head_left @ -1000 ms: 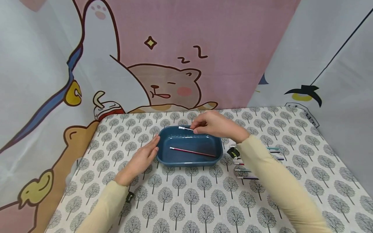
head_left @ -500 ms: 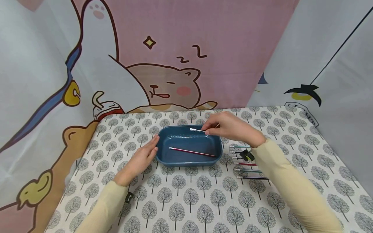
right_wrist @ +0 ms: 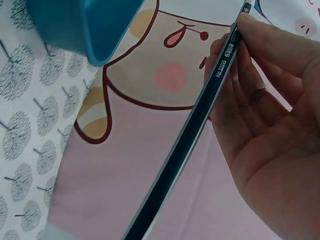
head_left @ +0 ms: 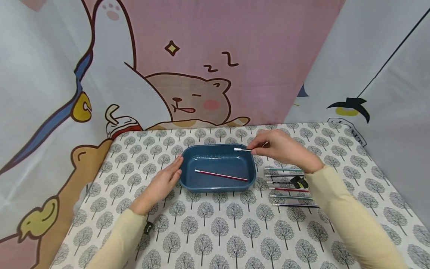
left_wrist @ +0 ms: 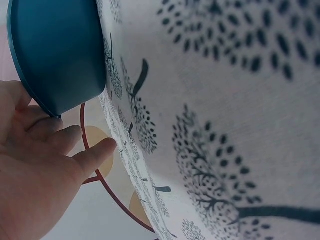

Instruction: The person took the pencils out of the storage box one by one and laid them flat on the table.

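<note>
My right hand pinches a dark pencil near its white eraser end, above the right rim of the blue tray. In the right wrist view the pencil's dark, printed barrel runs down across the picture from thumb and fingertips. A red pencil lies slantwise inside the tray, its white eraser end to the left. Against the tray's left end rests my left hand, fingers extended. The left wrist view has its fingertips at the tray's rim.
Right of the tray, several pencils lie in a row: a teal one farthest back, a red one midway and a dark one nearest me. A tree-patterned cloth covers the table. A printed curtain hangs behind it.
The right hand has moved right with the pencil, from over the tray's middle to its right rim. More of the pencil row shows now. Left hand and tray stay in place.
</note>
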The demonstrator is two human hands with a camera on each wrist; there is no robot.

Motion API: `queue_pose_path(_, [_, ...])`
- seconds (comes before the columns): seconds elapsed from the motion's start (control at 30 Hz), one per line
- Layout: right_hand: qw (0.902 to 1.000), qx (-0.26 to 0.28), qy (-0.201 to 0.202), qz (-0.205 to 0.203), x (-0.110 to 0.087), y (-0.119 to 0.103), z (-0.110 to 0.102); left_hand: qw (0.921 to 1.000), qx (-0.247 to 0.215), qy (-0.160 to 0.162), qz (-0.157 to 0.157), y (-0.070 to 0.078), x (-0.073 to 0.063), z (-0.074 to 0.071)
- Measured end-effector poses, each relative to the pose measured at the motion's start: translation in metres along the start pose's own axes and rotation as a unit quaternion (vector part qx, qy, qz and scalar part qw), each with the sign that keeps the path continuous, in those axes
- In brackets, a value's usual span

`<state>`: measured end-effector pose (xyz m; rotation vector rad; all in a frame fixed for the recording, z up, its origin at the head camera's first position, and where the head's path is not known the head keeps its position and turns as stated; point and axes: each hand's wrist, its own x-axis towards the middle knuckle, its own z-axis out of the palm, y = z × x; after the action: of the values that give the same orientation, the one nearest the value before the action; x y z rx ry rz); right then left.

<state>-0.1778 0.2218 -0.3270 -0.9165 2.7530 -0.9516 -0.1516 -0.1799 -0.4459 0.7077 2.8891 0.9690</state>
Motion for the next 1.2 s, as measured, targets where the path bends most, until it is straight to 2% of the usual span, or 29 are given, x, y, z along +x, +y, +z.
queue_pose_path(0.33, [0.9997,0.013,0.012,0.019,-0.01,0.018,-0.003,1.0,-0.002,0.001,0.002,0.0,-0.001,0.0])
queue_pose_path(0.7, [0.9991,-0.014,0.03,0.025,-0.024,0.034,-0.009,1.0,-0.001,0.001,0.004,0.0,-0.001,-0.001])
queue_pose_path(0.93, [0.9987,-0.014,0.034,0.036,-0.031,0.041,-0.014,0.9999,-0.002,0.005,0.01,0.0,0.001,0.0])
queue_pose_path(1.2, [0.9978,0.0,0.042,0.052,-0.038,0.054,-0.016,1.0,0.0,0.0,-0.002,0.0,0.0,-0.001])
